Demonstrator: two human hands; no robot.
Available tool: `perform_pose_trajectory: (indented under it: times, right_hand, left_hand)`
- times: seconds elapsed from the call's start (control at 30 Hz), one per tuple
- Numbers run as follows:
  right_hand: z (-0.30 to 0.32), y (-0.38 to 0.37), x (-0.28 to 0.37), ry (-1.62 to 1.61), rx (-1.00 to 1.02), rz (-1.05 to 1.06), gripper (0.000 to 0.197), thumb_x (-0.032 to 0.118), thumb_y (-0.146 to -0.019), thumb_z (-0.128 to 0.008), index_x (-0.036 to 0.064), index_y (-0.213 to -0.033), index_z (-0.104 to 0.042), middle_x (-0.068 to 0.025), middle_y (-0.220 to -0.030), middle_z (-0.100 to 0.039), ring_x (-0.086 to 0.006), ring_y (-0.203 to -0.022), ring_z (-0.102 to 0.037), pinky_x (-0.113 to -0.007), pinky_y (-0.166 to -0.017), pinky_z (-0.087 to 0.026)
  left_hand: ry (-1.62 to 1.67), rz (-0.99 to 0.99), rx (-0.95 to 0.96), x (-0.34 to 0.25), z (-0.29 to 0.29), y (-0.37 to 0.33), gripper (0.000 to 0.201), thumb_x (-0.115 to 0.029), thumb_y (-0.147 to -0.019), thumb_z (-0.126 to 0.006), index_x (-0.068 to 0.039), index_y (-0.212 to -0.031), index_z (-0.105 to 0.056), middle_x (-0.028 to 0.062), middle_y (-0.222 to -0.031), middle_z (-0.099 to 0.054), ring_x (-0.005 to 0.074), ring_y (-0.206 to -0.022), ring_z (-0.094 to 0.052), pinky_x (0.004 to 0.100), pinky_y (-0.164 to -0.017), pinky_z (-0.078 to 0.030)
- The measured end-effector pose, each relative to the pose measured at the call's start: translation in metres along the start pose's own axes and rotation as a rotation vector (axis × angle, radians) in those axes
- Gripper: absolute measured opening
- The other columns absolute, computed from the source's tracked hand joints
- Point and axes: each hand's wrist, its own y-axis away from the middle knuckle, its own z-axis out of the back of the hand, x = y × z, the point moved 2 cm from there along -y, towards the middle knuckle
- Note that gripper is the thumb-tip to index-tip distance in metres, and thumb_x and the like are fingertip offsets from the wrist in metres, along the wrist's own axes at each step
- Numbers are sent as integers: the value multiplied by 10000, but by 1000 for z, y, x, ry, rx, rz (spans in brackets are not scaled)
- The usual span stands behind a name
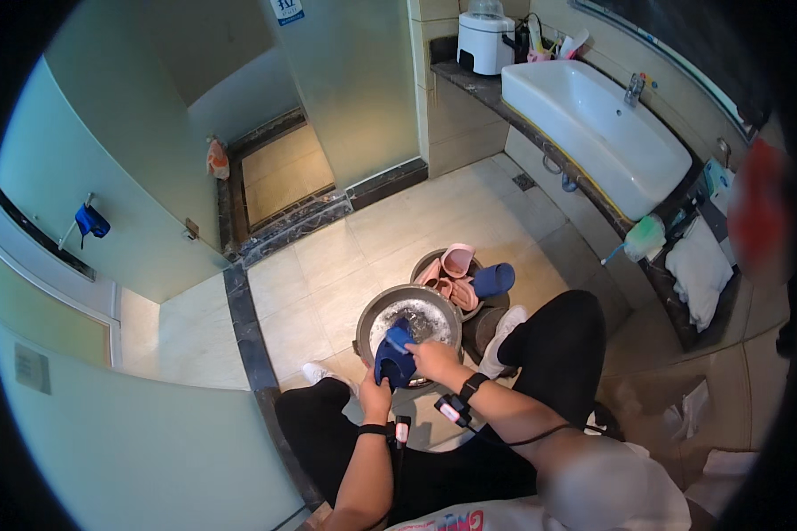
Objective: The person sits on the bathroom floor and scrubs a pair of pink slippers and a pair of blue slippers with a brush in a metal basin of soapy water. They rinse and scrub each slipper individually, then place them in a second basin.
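Note:
My left hand (pixel 376 395) grips a dark blue slipper (pixel 390 365) at its near end, tilted over the near side of a grey basin (pixel 364 320). Foamy, soapy water (pixel 423 311) lies inside that basin. In my right hand (pixel 435 362) is a lighter blue scrubbing brush (pixel 400 337), pressed against the slipper; its bristles are hidden. Just behind, a second basin (pixel 423 263) holds several pink slippers (pixel 457 259) and another blue slipper (pixel 493 280).
To the right, a white sink (pixel 607 133) sits on a dark counter with a white cloth (pixel 700 270) and a green mesh sponge (pixel 645 237). Frosted glass panels (pixel 354 97) and a dark stone sill (pixel 299 226) border the tiled floor (pixel 305 292). My knees flank the basin.

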Motion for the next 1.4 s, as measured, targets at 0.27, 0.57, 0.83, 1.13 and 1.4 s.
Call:
perform_pose_trajectory:
  times: [0.27, 0.57, 0.83, 1.13, 1.4]
  right_hand:
    - [-57, -46, -57, -104, -38, -422, 378, 112, -875, -474, 21, -1240, -508, -242, -1120, -579, -396, -986, -603, -468, -824, -500]
    - [-70, -69, -99, -1081, 13, -503, 215, -54, -774, -503, -83, -895, -678, -165, -647, -610, -198, -495, -581, -363, -420, -414]
    - [25, 9, -5, -362, -51, 109, 369, 34, -743, -576, 64, -1104, -649, -234, -941, -644, -350, -880, -639, -412, -790, -501]
    - [-5, 5, -11, 7, -94, -97, 327, 47, -760, -581, 51, -1088, -584, -246, -931, -596, -397, -849, -626, -456, -735, -514]
    - [-31, -16, -30, -44, -94, -194, 273, 92, -868, -459, 34, -1087, -610, -251, -931, -627, -391, -865, -642, -466, -732, -524]
  left_hand:
    - [48, 68, 14, 21, -2, -7, 407, -79, -768, -660, -46, -1168, -592, 214, -1050, -644, 356, -999, -619, 400, -868, -475]
    - [-4, 10, -19, 17, -4, -12, 381, -84, -758, -685, -53, -1131, -610, 230, -988, -650, 383, -947, -626, 416, -830, -485]
    - [75, -37, 8, 15, -14, -9, 374, -59, -769, -667, -51, -1139, -608, 216, -971, -658, 372, -939, -630, 415, -833, -482]
    - [-97, -81, 103, -5, -10, 0, 404, 9, -739, -670, -28, -1136, -607, 198, -993, -667, 321, -939, -647, 386, -833, -484]
    - [73, -46, -1, 12, 2, -3, 409, -10, -767, -652, -34, -1170, -587, 225, -1009, -653, 361, -966, -632, 401, -856, -480]
